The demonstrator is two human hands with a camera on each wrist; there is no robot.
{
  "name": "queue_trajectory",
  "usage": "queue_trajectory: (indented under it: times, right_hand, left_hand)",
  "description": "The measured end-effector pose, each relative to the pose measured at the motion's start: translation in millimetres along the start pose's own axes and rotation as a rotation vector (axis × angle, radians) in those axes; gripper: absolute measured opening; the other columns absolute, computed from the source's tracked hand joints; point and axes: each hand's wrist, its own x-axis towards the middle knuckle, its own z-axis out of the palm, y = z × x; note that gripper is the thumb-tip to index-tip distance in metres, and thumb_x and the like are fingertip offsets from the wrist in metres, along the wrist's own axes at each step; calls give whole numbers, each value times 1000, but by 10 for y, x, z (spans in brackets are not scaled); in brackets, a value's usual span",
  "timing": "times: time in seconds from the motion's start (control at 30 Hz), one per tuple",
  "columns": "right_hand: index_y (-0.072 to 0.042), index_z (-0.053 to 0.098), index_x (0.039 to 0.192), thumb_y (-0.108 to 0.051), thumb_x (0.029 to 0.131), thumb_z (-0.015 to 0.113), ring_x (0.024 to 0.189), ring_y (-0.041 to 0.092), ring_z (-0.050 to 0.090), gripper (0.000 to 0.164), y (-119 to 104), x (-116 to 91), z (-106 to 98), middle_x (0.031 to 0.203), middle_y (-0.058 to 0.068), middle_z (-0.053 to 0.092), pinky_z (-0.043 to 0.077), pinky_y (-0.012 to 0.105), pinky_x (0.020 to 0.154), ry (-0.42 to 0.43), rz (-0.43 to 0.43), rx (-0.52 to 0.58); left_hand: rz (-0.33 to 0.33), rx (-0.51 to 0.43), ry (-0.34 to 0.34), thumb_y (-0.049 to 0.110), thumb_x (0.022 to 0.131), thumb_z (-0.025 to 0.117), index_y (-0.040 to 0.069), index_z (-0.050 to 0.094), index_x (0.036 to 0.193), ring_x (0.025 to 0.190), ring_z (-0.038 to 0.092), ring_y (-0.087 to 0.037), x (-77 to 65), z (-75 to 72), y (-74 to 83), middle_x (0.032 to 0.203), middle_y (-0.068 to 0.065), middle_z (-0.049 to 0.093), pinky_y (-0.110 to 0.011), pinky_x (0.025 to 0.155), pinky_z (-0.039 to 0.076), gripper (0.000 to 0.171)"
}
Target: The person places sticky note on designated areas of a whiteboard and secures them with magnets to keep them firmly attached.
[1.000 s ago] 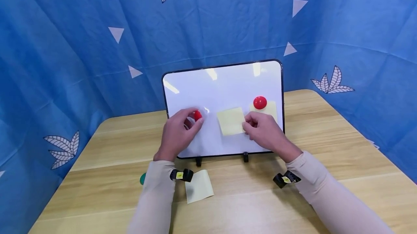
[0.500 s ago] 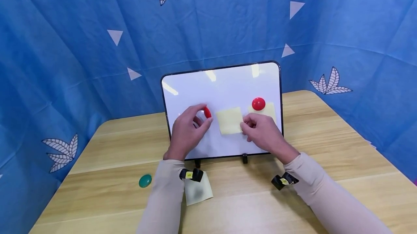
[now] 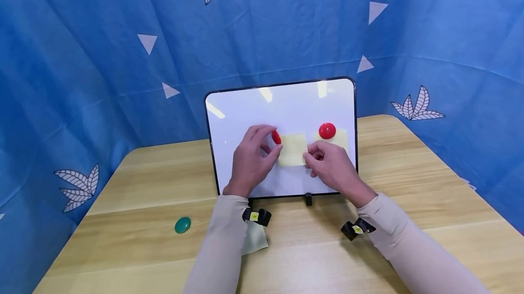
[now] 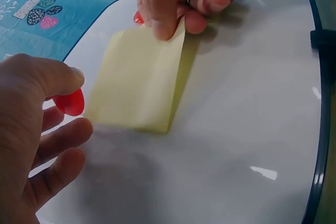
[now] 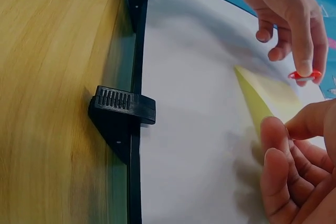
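Observation:
My left hand (image 3: 254,159) pinches a round red magnet (image 4: 71,103) between thumb and fingers, right at the left edge of a yellow sticky note (image 3: 292,150). With thumb and forefinger my right hand (image 3: 329,164) pinches the right edge of that same note. In the left wrist view the note (image 4: 134,80) stands partly off the whiteboard (image 4: 252,98), one side bowed outward. The right wrist view shows the magnet's rim (image 5: 305,76) held edge-on, apart from the board. Another red magnet (image 3: 327,130) sits over the top of a second yellow note (image 3: 340,137), which my right hand partly covers.
The whiteboard (image 3: 237,103) leans upright on black stand clips (image 3: 309,199) on a wooden table (image 3: 143,185). A green magnet (image 3: 182,225) lies on the table at left. Another sticky note (image 3: 254,239) lies partly under my left forearm. A blue curtain (image 3: 286,21) hangs behind.
My left hand has moved right across the whiteboard with the red magnet, up to the note's left edge. The right hand keeps its pinch on the note, nearly still.

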Motion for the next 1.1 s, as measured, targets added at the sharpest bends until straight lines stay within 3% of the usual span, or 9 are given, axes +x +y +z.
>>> queue_trajectory:
  times: [0.53, 0.93, 1.1]
  right_hand:
    - [-10, 67, 98, -20, 96, 68, 61, 17, 66, 10, 4, -7, -24, 79, 2, 69, 54, 38, 63, 8, 4, -5]
    - [-11, 67, 96, -19, 96, 67, 61, 18, 65, 8, -12, -5, -19, 78, 1, 69, 53, 37, 61, -11, 6, -12]
    - [-10, 67, 96, -18, 96, 66, 61, 17, 65, 8, -11, -7, -25, 76, 1, 68, 54, 37, 62, -16, 0, -20]
  left_hand:
    - [36, 59, 72, 25, 89, 79, 13, 65, 128, 71, 62, -8, 3, 159, 68, 123, -3, 63, -21, 68, 54, 43]
    - [82, 176, 131, 27, 90, 77, 12, 65, 128, 69, 61, -9, -3, 269, 129, 123, -3, 64, -20, 64, 53, 43]
    - [97, 226, 125, 26, 90, 77, 12, 65, 130, 71, 63, -10, -7, 288, 140, 122, -3, 64, -21, 66, 54, 44]
